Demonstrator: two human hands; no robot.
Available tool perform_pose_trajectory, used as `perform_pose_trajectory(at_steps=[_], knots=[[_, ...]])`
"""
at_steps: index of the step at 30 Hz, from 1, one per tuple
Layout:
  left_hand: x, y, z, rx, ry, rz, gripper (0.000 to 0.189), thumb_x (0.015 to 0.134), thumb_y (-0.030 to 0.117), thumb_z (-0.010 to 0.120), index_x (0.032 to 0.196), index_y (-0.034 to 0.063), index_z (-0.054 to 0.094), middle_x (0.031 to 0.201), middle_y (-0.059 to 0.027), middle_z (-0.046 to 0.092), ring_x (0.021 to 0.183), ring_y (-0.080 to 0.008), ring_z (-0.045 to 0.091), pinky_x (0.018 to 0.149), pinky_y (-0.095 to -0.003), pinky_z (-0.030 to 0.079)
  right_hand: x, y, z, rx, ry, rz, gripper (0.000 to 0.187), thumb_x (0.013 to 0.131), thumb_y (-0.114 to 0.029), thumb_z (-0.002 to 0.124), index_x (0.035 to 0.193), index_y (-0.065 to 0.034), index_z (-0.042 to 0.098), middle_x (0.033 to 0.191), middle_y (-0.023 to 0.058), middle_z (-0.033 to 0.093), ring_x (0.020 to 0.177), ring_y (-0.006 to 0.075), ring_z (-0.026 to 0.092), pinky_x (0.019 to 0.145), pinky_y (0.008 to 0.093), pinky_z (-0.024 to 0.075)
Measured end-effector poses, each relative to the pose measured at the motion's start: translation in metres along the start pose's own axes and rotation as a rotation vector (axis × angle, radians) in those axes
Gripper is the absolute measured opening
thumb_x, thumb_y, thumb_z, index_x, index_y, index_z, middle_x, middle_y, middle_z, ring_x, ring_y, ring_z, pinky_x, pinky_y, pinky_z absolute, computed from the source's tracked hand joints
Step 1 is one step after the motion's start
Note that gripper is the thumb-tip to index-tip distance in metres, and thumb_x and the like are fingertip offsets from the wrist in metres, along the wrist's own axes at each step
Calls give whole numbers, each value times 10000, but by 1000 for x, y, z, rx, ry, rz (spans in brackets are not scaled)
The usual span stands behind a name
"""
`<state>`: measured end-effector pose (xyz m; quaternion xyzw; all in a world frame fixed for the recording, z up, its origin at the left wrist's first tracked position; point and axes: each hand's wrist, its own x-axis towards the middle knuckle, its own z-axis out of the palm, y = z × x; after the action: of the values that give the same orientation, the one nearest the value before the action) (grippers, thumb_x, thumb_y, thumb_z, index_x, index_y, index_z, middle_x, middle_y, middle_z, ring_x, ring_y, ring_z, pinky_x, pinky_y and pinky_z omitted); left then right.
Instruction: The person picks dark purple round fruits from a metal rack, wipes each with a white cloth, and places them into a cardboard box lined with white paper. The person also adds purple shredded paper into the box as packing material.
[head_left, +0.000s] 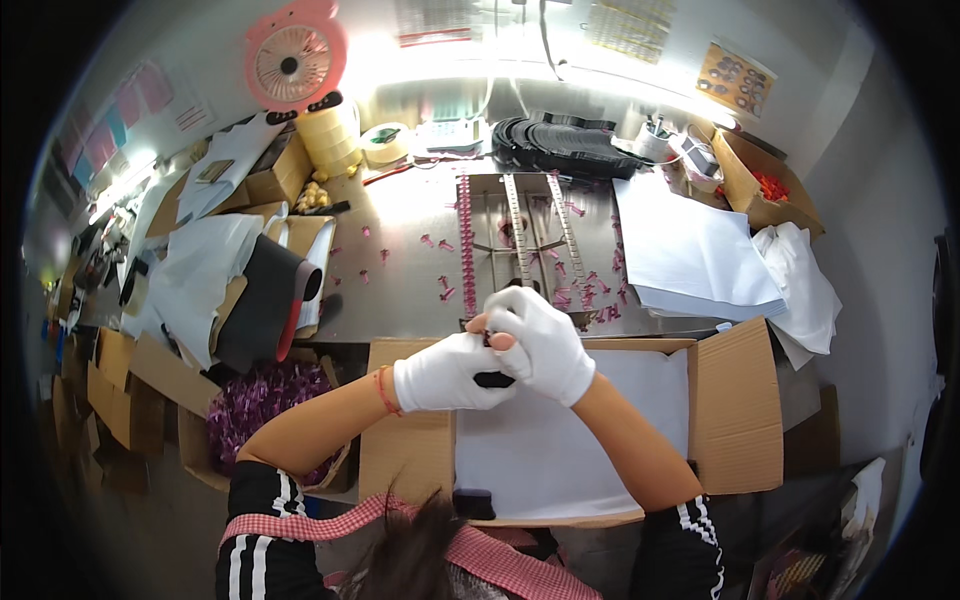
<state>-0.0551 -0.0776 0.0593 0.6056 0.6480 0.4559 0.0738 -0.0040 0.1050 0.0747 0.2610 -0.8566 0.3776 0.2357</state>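
My left hand (450, 373) and my right hand (544, 349) meet over the front edge of the metal bench. Both wear white gloves with some fingertips bare. Pinched between the fingers is a small dark part (488, 340), mostly hidden, so its shape cannot be made out. Just beyond the hands is a metal rack (517, 234) with slotted rails. Small pink-purple parts (467, 255) line its left rail closely. More loose pink-purple pieces (444, 289) are scattered on the bench on both sides of the rack.
Below my hands is an open cardboard box (735, 420) lined with white sheet (577, 442). A carton of shiny purple parts (262, 409) stands at left. White sheets (697, 255) are stacked at right. Behind are black curved pieces (562, 142), tape rolls (330, 139) and a pink fan (291, 64).
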Motion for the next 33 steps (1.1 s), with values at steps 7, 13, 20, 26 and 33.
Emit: perform_pose_trajectory(at_steps=[7,13,20,26,33], knots=[[-134,46,-38,-125,155,-498,256,776,90,775,1003,36,669,947,-108,686,893,-238,659,818,-349,527,48,-51,121,174,-391,6,192,895,-213,540,921,-23,550,887,193,583,771,411,612,698,478,509],[-234,73,-43,-91,581,-880,191,812,83,721,991,47,666,940,-121,684,867,-230,666,788,-341,524,67,-103,232,239,-517,174,314,916,-275,446,873,-22,627,838,252,665,823,455,637,766,514,508],[-305,71,-35,169,785,-940,206,821,91,645,1022,49,631,935,-172,623,884,-365,604,758,-423,508,73,-142,310,-96,-500,89,360,952,-360,509,820,-72,681,827,158,695,747,367,681,678,469,550],[-327,76,-36,547,839,-1026,212,826,99,662,1023,35,614,945,-159,618,859,-336,590,785,-386,498,85,-164,313,-98,-491,-89,292,895,-328,589,863,-53,683,894,138,668,844,347,666,729,471,538],[-312,91,-35,-201,1037,-813,1064,843,-29,635,1560,171,-125,1196,-93,531,900,-115,566,691,-276,542,93,-148,310,722,-532,-102,305,950,-301,580,1082,-32,635,1115,166,625,1031,338,620,886,401,502]])
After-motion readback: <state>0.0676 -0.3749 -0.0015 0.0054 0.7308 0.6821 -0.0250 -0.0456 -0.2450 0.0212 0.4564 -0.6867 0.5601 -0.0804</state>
